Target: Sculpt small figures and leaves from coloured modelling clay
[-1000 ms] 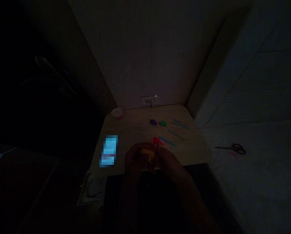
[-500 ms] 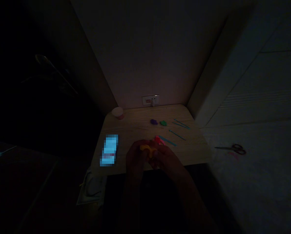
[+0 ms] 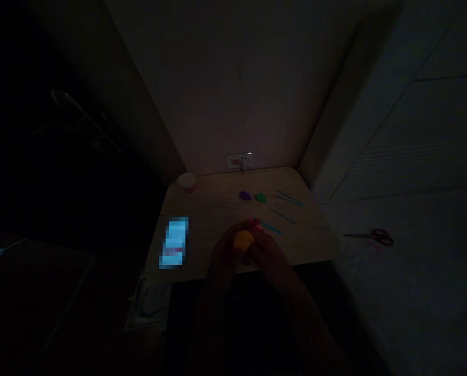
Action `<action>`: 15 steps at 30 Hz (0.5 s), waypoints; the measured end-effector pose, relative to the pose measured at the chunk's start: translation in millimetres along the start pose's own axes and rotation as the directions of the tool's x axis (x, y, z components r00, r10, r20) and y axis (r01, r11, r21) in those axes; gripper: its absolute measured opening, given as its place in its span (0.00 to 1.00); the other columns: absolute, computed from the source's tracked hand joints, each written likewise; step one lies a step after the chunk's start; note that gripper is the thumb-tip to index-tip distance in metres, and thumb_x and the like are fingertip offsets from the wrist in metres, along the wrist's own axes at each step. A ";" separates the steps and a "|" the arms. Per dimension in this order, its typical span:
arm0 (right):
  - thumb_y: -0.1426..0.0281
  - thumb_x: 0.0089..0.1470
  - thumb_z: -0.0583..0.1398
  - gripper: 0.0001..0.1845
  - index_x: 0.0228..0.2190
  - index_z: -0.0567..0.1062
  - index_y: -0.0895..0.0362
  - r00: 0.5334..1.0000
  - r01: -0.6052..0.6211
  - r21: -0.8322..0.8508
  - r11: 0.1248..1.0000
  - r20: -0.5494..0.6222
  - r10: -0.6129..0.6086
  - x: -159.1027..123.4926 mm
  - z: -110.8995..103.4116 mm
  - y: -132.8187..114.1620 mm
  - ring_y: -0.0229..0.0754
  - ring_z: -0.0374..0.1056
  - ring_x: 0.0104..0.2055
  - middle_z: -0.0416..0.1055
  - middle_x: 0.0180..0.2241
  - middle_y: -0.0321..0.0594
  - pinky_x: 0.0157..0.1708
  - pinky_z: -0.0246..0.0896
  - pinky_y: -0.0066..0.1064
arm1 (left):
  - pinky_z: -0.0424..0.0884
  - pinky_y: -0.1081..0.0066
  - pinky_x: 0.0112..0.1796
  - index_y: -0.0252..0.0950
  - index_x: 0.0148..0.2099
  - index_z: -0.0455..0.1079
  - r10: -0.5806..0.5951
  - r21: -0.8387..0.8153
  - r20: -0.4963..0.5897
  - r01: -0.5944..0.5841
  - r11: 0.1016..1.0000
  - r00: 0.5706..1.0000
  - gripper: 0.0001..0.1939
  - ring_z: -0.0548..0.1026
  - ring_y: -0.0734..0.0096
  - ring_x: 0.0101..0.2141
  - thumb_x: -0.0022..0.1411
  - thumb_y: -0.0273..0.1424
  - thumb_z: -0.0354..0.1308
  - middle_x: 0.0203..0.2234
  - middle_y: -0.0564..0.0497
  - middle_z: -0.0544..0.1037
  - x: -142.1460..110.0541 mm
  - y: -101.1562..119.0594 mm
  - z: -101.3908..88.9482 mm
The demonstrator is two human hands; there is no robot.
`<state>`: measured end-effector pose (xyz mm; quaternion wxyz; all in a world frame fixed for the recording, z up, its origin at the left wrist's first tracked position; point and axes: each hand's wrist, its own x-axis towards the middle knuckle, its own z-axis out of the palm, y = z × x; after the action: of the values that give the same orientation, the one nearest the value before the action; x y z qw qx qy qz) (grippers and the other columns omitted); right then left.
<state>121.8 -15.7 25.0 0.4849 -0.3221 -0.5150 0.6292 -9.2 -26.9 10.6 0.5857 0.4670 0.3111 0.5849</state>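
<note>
Between both hands, above the table's near edge, is a soft orange lump (image 3: 243, 241) that looks like modelling clay. My left hand (image 3: 224, 251) closes round it from the left, and my right hand (image 3: 270, 254) grips it from the right; dim light hides most of the fingers. Just behind the hands lies a pink-red piece (image 3: 259, 225), partly covered by them. A flat blue stick (image 3: 270, 227) rests beside it. Farther back are a purple lump (image 3: 245, 196) and a green lump (image 3: 260, 198). Thin blue tools (image 3: 289, 198) lie at the right, with another thin tool (image 3: 282, 215) nearer.
A lit phone-shaped screen (image 3: 174, 243), pixelated, lies on the wooden table (image 3: 213, 209) at left. A small tub (image 3: 187, 183) stands in the back left corner. Scissors (image 3: 374, 236) lie on the pale surface to the right. A wall socket (image 3: 239, 160) holds a plug.
The orange lump has gone from a bent, stretched shape to a compact rounded one. Both hands have drawn closer together around it. The view has shifted slightly.
</note>
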 end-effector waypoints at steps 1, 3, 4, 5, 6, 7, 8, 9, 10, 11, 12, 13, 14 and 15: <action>0.60 0.58 0.66 0.12 0.29 0.78 0.54 0.999 0.011 0.002 1.000 0.030 -0.012 -1.2 -0.4 -0.9 0.37 0.64 0.27 0.68 0.24 0.34 0.30 0.64 0.30 | 0.71 0.76 0.27 0.38 0.58 0.78 -0.024 0.035 0.004 0.024 0.999 1.000 0.28 0.80 0.60 0.42 0.61 0.48 0.69 0.55 0.38 0.81 0.4 0.1 -2.0; 0.63 0.55 0.68 0.09 0.36 0.80 0.53 0.996 -0.010 0.059 0.998 0.093 0.004 -4.3 -1.6 -1.2 0.38 0.65 0.30 0.70 0.29 0.34 0.34 0.66 0.31 | 0.73 0.74 0.29 0.38 0.54 0.80 -0.039 0.085 -0.044 0.043 0.995 0.998 0.23 0.80 0.63 0.39 0.61 0.46 0.69 0.49 0.40 0.83 1.1 -0.9 -6.1; 0.63 0.53 0.69 0.12 0.40 0.80 0.52 0.992 -0.034 0.100 0.994 0.122 0.021 -5.9 -2.1 -0.5 0.38 0.65 0.31 0.71 0.31 0.34 0.35 0.66 0.31 | 0.74 0.74 0.32 0.38 0.51 0.80 -0.032 0.113 -0.090 0.042 0.993 0.995 0.21 0.80 0.64 0.37 0.61 0.44 0.69 0.46 0.42 0.84 1.3 -1.9 -7.8; 0.63 0.52 0.71 0.16 0.43 0.80 0.51 0.989 -0.052 0.140 0.989 0.141 0.032 -7.4 -2.4 0.6 0.38 0.66 0.32 0.72 0.33 0.34 0.35 0.66 0.31 | 0.75 0.73 0.33 0.38 0.50 0.81 -0.030 0.149 -0.129 0.050 0.988 0.991 0.19 0.79 0.66 0.36 0.60 0.43 0.70 0.42 0.44 0.85 1.4 -2.9 -9.1; 0.62 0.52 0.71 0.18 0.45 0.80 0.50 0.988 -0.059 0.171 0.983 0.148 0.034 -8.4 -2.5 2.1 0.39 0.67 0.34 0.72 0.35 0.35 0.36 0.66 0.31 | 0.74 0.74 0.31 0.38 0.48 0.81 -0.034 0.188 -0.161 0.064 0.980 0.986 0.18 0.78 0.68 0.33 0.60 0.42 0.70 0.38 0.46 0.84 1.4 -3.8 -9.8; 0.59 0.54 0.71 0.19 0.46 0.80 0.50 0.989 -0.055 0.188 0.981 0.145 0.027 -8.8 -2.1 3.7 0.40 0.68 0.35 0.73 0.37 0.36 0.36 0.67 0.32 | 0.72 0.75 0.28 0.38 0.48 0.81 -0.041 0.222 -0.186 0.083 0.971 0.982 0.18 0.76 0.71 0.28 0.60 0.42 0.70 0.34 0.48 0.84 1.2 -4.2 -9.8; 0.56 0.56 0.69 0.19 0.46 0.81 0.51 0.992 -0.038 0.191 0.981 0.128 0.013 -8.6 -1.4 5.3 0.41 0.69 0.36 0.74 0.38 0.38 0.37 0.67 0.32 | 0.69 0.76 0.24 0.38 0.47 0.81 -0.047 0.248 -0.205 0.098 0.964 0.978 0.18 0.73 0.73 0.24 0.59 0.43 0.70 0.31 0.50 0.82 1.1 -4.2 -9.1; 0.52 0.58 0.67 0.20 0.46 0.81 0.51 0.995 -0.018 0.182 0.983 0.104 -0.001 -7.8 -0.2 6.7 0.42 0.69 0.37 0.75 0.39 0.39 0.37 0.68 0.33 | 0.65 0.76 0.20 0.37 0.47 0.81 -0.049 0.268 -0.217 0.108 0.957 0.975 0.20 0.70 0.75 0.21 0.58 0.44 0.70 0.29 0.51 0.81 0.9 -3.5 -8.0; 0.49 0.59 0.66 0.22 0.44 0.82 0.52 0.997 -0.002 0.163 0.987 0.075 -0.010 -6.5 1.4 7.9 0.42 0.70 0.36 0.76 0.39 0.41 0.37 0.68 0.34 | 0.63 0.77 0.19 0.37 0.47 0.81 -0.042 0.284 -0.224 0.107 0.953 0.974 0.20 0.69 0.75 0.20 0.57 0.45 0.71 0.28 0.52 0.81 0.9 -2.3 -6.3; 0.47 0.59 0.65 0.23 0.42 0.83 0.53 0.999 0.008 0.136 0.991 0.042 -0.014 -4.9 3.3 8.8 0.42 0.70 0.35 0.76 0.37 0.41 0.37 0.68 0.34 | 0.64 0.76 0.20 0.37 0.46 0.81 -0.023 0.298 -0.228 0.092 0.950 0.973 0.21 0.71 0.73 0.21 0.56 0.45 0.71 0.28 0.51 0.81 0.9 -0.7 -4.5; 0.46 0.59 0.65 0.24 0.39 0.84 0.53 1.000 0.012 0.108 0.994 0.008 -0.013 -3.3 5.3 9.4 0.42 0.71 0.34 0.77 0.35 0.41 0.36 0.68 0.34 | 0.67 0.76 0.22 0.37 0.45 0.81 0.005 0.310 -0.224 0.066 0.948 0.975 0.20 0.74 0.71 0.24 0.55 0.44 0.71 0.30 0.50 0.82 1.1 1.2 -2.5; 0.46 0.58 0.65 0.23 0.36 0.84 0.54 1.000 0.011 0.084 0.996 -0.023 -0.010 -1.8 7.3 9.8 0.42 0.71 0.33 0.78 0.33 0.40 0.36 0.68 0.34 | 0.71 0.74 0.26 0.37 0.45 0.81 0.031 0.320 -0.209 0.038 0.947 0.978 0.19 0.78 0.67 0.29 0.55 0.43 0.71 0.33 0.48 0.83 1.4 3.2 -0.6; 0.47 0.57 0.66 0.22 0.34 0.85 0.54 0.999 0.005 0.063 0.998 -0.049 -0.002 -0.7 9.2 10.0 0.42 0.72 0.33 0.78 0.31 0.40 0.37 0.69 0.34 | 0.75 0.72 0.31 0.37 0.45 0.82 0.053 0.327 -0.189 0.012 0.945 0.981 0.18 0.80 0.63 0.34 0.56 0.42 0.71 0.35 0.47 0.84 1.9 4.9 1.1; 0.48 0.57 0.67 0.21 0.33 0.85 0.54 0.998 -0.001 0.050 0.999 -0.070 0.005 0.1 10.9 10.3 0.43 0.72 0.33 0.78 0.30 0.39 0.38 0.69 0.34 | 0.77 0.70 0.36 0.38 0.45 0.82 0.071 0.328 -0.170 -0.012 0.944 0.983 0.16 0.81 0.61 0.38 0.57 0.41 0.70 0.37 0.47 0.85 2.5 6.1 2.3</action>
<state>109.1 -19.2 17.9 0.5095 -0.3325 -0.4815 0.6309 -9.2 -25.6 17.5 0.4574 0.5091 0.4451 0.5775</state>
